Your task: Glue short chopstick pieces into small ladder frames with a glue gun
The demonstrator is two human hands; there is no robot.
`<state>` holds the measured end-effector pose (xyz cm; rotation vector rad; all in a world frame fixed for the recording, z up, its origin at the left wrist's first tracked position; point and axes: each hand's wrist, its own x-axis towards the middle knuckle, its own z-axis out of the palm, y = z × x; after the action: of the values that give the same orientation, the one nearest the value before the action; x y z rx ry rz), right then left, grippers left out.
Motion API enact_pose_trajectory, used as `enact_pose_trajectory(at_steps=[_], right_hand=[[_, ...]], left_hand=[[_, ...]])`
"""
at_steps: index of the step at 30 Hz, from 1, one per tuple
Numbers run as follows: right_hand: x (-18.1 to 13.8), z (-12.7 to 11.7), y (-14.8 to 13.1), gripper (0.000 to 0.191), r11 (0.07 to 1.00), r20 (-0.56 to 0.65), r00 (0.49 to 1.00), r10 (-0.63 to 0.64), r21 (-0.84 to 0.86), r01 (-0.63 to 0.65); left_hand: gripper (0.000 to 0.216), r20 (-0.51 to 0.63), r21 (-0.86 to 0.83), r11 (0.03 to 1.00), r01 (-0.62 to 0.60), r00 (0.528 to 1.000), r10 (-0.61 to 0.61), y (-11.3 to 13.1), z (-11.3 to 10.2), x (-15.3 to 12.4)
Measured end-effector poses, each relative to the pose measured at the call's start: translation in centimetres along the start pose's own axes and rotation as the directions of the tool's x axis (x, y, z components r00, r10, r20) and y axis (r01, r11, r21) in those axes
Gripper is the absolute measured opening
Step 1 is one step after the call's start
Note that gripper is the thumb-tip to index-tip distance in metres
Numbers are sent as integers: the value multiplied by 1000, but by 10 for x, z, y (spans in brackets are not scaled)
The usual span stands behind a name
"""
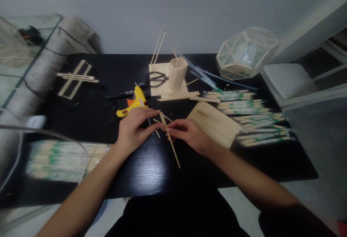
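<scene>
In the head view, my right hand (188,132) pinches a thin wooden chopstick (174,151) between thumb and fingers. It slants down toward the table's near side. My left hand (137,125) has its thumb and index fingertip against the upper end of this chopstick, its other fingers curled partly out of sight. A few short stick pieces (157,133) show around and behind the fingertips; whether they are joined to the held chopstick I cannot make out. Just beyond my left hand lies a yellow hot glue gun (138,97), its nozzle pointing away from me.
Black scissors (157,79) lie on a stick-built base beside a wooden cup (177,74). A flat stick panel (214,123) and wrapped chopstick packs (260,121) are at right, a geometric frame (246,53) behind. At left are a crossed-stick frame (76,79) and a large pack (62,160).
</scene>
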<state>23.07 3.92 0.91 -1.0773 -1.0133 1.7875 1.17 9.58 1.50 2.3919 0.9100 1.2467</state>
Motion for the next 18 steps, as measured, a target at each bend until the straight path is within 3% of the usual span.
enact_pose_trajectory(at_steps=[13,18], right_hand=[[1,-2,-1,30,999,2,1000,1,-53,-1],[-3,-12,-10,23,979,11,1000,10,-202,-7]], left_hand=[[35,26,-1,1000,11,1000,-11,-2,1,-2],[49,149,57,998,38,988,-46,1,-24,7]])
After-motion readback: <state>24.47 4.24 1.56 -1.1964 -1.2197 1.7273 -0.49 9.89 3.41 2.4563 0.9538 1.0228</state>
